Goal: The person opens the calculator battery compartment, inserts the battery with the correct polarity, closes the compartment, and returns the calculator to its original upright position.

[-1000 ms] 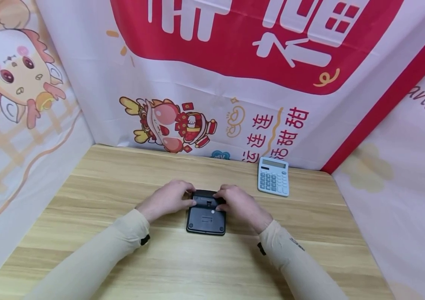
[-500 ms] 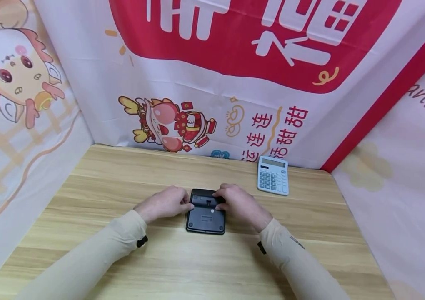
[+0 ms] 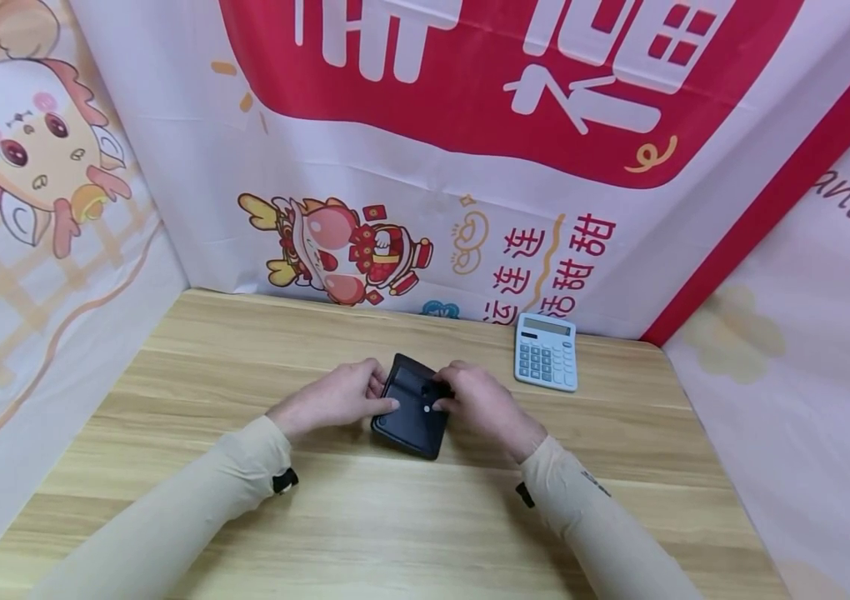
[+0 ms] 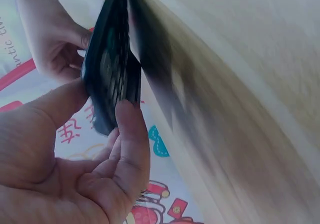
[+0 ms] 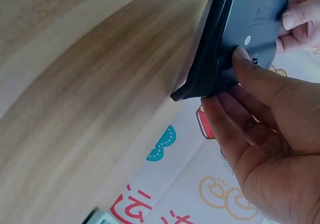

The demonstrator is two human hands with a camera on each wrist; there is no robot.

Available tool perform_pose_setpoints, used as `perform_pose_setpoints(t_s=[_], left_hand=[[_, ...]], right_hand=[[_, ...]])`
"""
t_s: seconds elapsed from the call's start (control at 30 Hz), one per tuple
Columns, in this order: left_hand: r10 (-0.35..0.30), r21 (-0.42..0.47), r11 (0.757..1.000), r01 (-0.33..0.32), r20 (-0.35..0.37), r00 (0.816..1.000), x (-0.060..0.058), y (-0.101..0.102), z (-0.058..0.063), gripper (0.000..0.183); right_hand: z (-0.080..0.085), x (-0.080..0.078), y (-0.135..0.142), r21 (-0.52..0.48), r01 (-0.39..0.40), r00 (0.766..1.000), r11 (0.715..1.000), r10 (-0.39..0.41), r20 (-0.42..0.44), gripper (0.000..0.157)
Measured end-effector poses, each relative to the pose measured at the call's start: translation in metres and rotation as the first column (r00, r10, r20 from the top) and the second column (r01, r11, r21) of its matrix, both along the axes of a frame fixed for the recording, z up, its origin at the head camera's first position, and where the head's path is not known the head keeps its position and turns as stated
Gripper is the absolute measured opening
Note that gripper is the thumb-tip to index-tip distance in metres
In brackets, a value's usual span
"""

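A black calculator (image 3: 408,421) is tilted up over the table, its back with round feet facing the head camera. Its keys show on the underside in the left wrist view, where the calculator (image 4: 107,59) appears nearly edge-on. My left hand (image 3: 338,396) pinches the left edge, thumb on the back and fingers beneath. On the opposite side, my right hand (image 3: 481,408) grips the far right part; its thumb presses the back beside a small white dot in the right wrist view, where the calculator's raised end (image 5: 205,79) shows.
A light blue calculator (image 3: 547,354) lies face up at the back right of the wooden table (image 3: 395,525). Behind the table's rear edge hangs a printed white and red cloth (image 3: 440,125); other cloths (image 3: 807,375) stand at both sides.
The black calculator lay flat and straight; now it is turned clockwise and tilted, its right side lifted. My left hand, at the edge before, now has its thumb over the back.
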State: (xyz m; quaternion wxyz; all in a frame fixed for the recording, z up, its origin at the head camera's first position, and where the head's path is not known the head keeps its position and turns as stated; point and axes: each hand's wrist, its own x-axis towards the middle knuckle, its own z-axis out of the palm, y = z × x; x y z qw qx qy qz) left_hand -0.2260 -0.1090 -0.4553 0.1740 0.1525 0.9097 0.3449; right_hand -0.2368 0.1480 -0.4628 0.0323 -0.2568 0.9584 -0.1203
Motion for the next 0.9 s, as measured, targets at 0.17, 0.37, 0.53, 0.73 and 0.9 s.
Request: perform_pose_setpoints(t_s=[0.17, 0.37, 0.53, 0.73, 0.9], left_hand=[[0.018, 0.098, 0.995, -0.019, 0.007, 1.000, -0.001, 0.003, 0.002, 0.040], [0.041, 0.169, 0.985, -0.035, -0.031, 0.999, -0.003, 0.003, 0.004, 0.039], [0.095, 0.215, 0.973, -0.084, -0.039, 0.995, -0.002, 0.003, 0.007, 0.038], [0.151, 0.214, 0.970, -0.117, -0.149, 0.977, -0.001, 0.002, 0.015, 0.037], [0.181, 0.165, 0.977, -0.133, -0.319, 0.930, -0.002, 0.002, 0.021, 0.037]], right_hand=[[-0.002, -0.002, 0.000, -0.025, 0.018, 0.999, 1.000, -0.019, -0.045, 0.035], [-0.002, -0.002, 0.000, -0.100, 0.043, 0.998, 0.994, -0.047, -0.038, 0.033], [0.003, -0.002, 0.000, -0.188, 0.082, 0.996, 0.979, -0.089, -0.026, 0.030], [0.017, -0.004, -0.003, -0.293, 0.147, 0.987, 0.945, -0.160, -0.020, 0.032], [0.026, -0.005, -0.006, -0.397, 0.190, 0.980, 0.898, -0.199, 0.019, 0.037]])
